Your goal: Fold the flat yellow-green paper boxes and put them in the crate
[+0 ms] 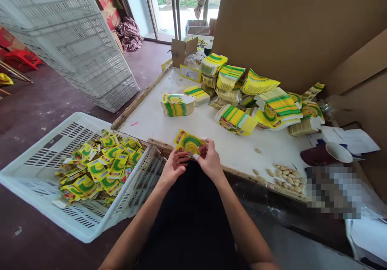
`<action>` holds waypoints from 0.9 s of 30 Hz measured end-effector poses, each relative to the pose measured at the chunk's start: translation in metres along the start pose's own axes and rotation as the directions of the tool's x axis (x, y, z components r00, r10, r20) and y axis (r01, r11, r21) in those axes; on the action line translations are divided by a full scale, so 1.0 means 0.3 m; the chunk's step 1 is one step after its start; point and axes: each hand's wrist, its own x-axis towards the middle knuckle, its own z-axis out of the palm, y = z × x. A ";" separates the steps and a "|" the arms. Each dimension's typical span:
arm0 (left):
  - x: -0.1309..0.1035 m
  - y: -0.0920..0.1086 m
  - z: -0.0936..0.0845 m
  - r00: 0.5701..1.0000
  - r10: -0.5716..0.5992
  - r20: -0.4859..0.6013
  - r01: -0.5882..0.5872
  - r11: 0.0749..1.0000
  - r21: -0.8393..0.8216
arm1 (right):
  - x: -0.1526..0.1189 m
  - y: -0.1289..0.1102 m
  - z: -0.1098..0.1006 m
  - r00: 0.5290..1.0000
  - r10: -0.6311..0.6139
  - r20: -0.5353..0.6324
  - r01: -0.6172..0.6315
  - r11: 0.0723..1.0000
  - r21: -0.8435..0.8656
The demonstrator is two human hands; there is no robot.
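Note:
A small yellow and green box [189,142] is held between both hands above the near edge of the white table [193,123]. My left hand [173,167] grips its lower left side, fingers curled around it. On its right end, my right hand [209,160] closes with thumb and fingers, white coverings on some fingertips. Beyond the hands stands a bundle of flat yellow-green cartons [177,104]. More bundles [232,119] are piled at the back right of the table.
At left on the floor, a white crate [27,181] holds many yellow boxes [105,167]. Tall stacked crates [81,40] stand behind it. Peanuts [286,175] and a dark red cup [317,155] are at right; a cardboard box [181,52] stands at the far end.

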 end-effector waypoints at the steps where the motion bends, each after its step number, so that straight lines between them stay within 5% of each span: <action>1: 0.007 0.004 0.035 0.999 0.015 -0.028 -0.019 0.990 -0.141 | -0.029 -0.016 -0.008 0.998 0.000 0.060 -0.006 0.995 0.099; 4: 0.022 0.033 0.116 0.988 0.009 -0.154 -0.075 0.900 -0.429 | -0.119 -0.055 -0.010 0.980 0.004 0.201 -0.072 0.941 0.330; 7: 0.036 0.066 0.157 0.969 -0.037 -0.243 -0.098 0.849 -0.520 | -0.181 -0.079 0.007 0.973 0.041 0.226 -0.146 0.870 0.471; 13: 0.051 0.060 0.170 0.945 0.005 -0.327 -0.116 0.940 -0.321 | -0.174 -0.078 0.015 0.962 0.132 0.240 -0.220 0.894 0.390; 18: 0.048 0.035 0.170 0.953 0.187 -0.238 -0.237 0.951 -0.201 | -0.135 -0.042 -0.016 0.981 0.186 0.055 -0.191 0.888 0.419; 23: 0.049 0.056 0.077 0.950 0.184 -0.251 -0.206 0.976 -0.065 | -0.100 -0.030 -0.048 0.998 0.018 -0.062 -0.005 0.978 0.208; 27: 0.028 0.173 -0.086 0.991 0.130 -0.008 -0.128 0.984 0.121 | -0.063 -0.047 -0.085 0.964 -0.265 -0.015 0.262 0.960 -0.098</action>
